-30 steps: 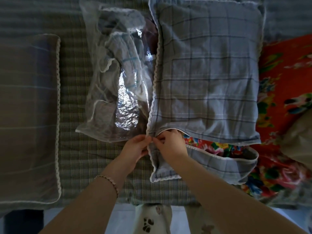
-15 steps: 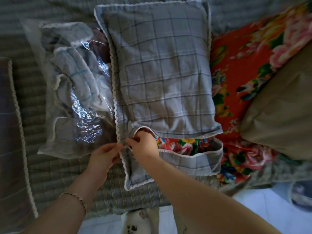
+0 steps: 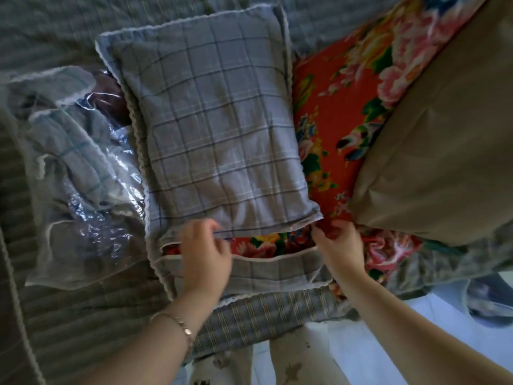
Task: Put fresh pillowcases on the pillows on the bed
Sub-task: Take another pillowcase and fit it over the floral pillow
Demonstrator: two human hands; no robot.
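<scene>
Grip check: left hand (image 3: 205,254) curls round the plaid pillowcase (image 3: 222,134) opening, right hand (image 3: 342,247) pinches its corner. I'd pull evenly so the floral pillow (image 3: 266,241) tucks in.

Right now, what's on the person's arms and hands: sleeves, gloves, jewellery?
No gloves on the left hand or right hand, and no sleeves in view on either forearm. The left wrist carries a thin gold-toned chain bracelet with a small round charm. No rings or watch show.
</scene>
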